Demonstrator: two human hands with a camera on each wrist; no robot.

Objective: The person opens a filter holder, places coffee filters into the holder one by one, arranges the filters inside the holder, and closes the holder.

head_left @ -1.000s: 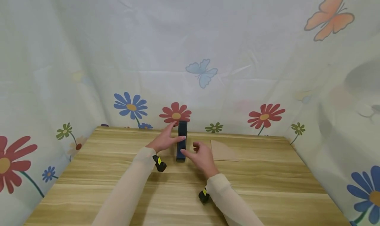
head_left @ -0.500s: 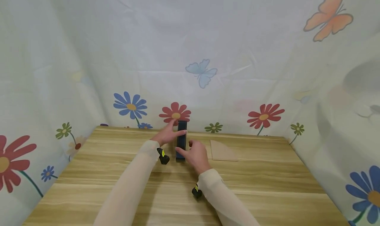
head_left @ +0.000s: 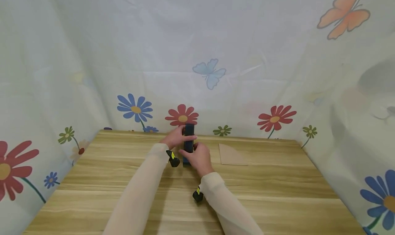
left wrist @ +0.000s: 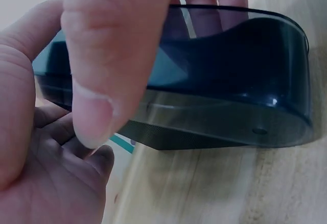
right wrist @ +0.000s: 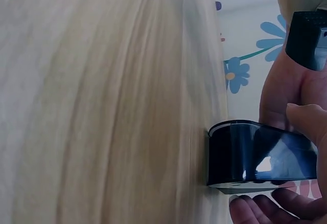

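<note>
A dark blue, see-through case (head_left: 189, 145), long and narrow with a rounded end, stands on the table, its kind not clear. My left hand (head_left: 176, 137) holds its upper part, thumb across the near face and fingers on the left side. Lower down, my right hand (head_left: 200, 159) grips it with the thumb across the front and fingers along the right side. In the left wrist view, the right thumb (left wrist: 110, 55) covers part of the case (left wrist: 230, 60), and some fingers show through it. Its rounded end (right wrist: 225, 152) touches the tabletop in the right wrist view.
A tan quarter-circle sheet (head_left: 232, 156) lies flat to the right of the hands. The wood-grain table (head_left: 265, 190) ends at a flowered curtain (head_left: 247, 91) behind. Black wrist cameras (head_left: 197, 195) hang under both wrists.
My right hand has moved left and slightly up, from beside the case onto its lower part. The left hand has shifted a little right and wraps it more closely.
</note>
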